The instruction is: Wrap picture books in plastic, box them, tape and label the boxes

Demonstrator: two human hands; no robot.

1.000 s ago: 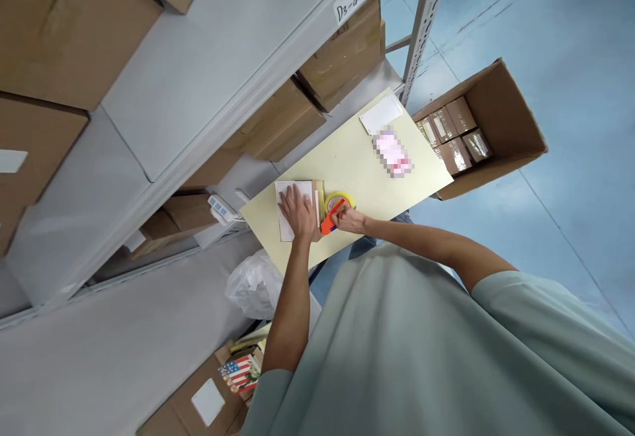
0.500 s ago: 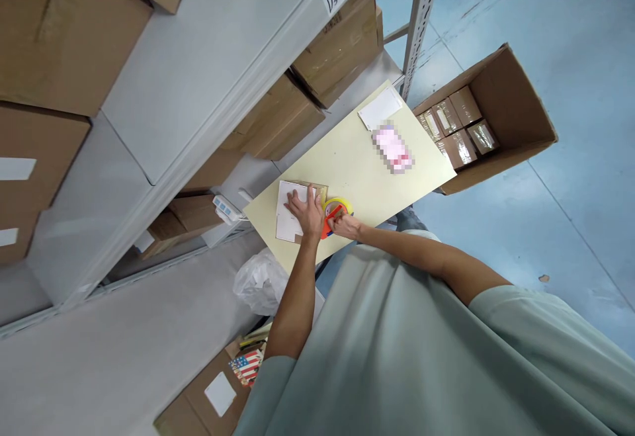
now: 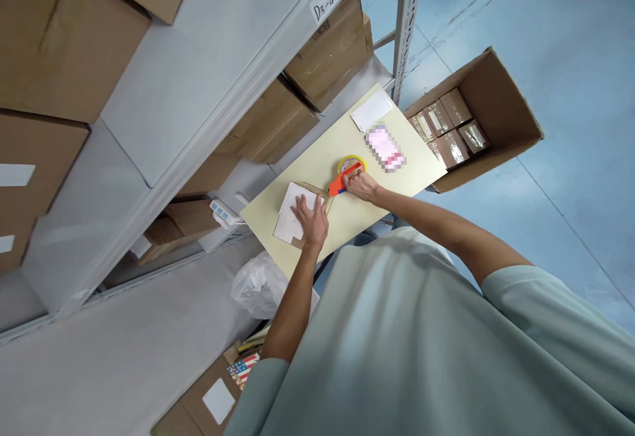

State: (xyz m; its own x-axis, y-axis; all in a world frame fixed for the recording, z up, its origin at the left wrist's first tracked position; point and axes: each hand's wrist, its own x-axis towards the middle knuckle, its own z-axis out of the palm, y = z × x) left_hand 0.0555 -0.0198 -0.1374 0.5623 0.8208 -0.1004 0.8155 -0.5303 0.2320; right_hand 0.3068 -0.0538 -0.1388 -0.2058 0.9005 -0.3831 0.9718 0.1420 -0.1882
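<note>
My left hand [image 3: 311, 219] lies with spread fingers on a small cardboard box [image 3: 288, 216] whose top is mostly white. To the right of that box, my right hand [image 3: 362, 185] is wrapped around an orange tape dispenser [image 3: 338, 186] with a yellow-rimmed roll of tape. The dispenser's front end is close to the box's upper right edge; whether tape joins them I cannot tell. Both are at the pale yellow table [image 3: 317, 161].
A blurred pink item [image 3: 385, 147] and a white sheet [image 3: 372, 110] lie at the table's far end. Beyond stands an open carton [image 3: 510, 102] holding several small boxes. Shelving [image 3: 238, 85] with cartons runs along the left. A white plastic bag [image 3: 258, 285] hangs near the table's left corner.
My right hand has moved up and to the right with the tape dispenser, away from the box's lower side. The small box has turned slightly under my left hand.
</note>
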